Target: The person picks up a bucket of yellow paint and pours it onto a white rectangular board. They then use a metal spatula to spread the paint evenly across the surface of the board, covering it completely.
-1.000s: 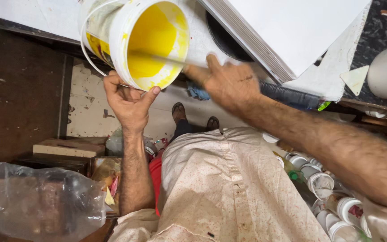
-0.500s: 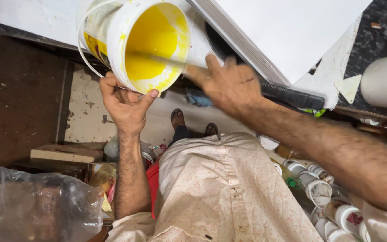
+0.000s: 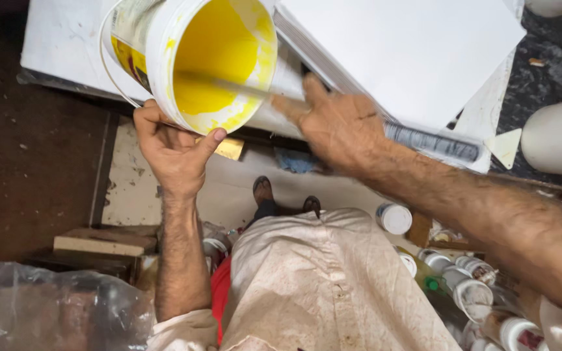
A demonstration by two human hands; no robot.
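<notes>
Fingers of my left hand (image 3: 175,151) curl under the rim of the tilted white bucket (image 3: 193,58), holding it over the table edge. My right hand (image 3: 339,127) grips a thin stick (image 3: 229,86) reaching inside. I judge the yellow paint mostly gone, only a coating left. The stick's tip is blurred; the bucket's top is cut off.

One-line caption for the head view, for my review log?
Left hand tilts a white bucket coated in yellow paint while the right hand works a blurred stick inside.

Even soft light; motion-blurred right hand (image 3: 339,127).
</notes>
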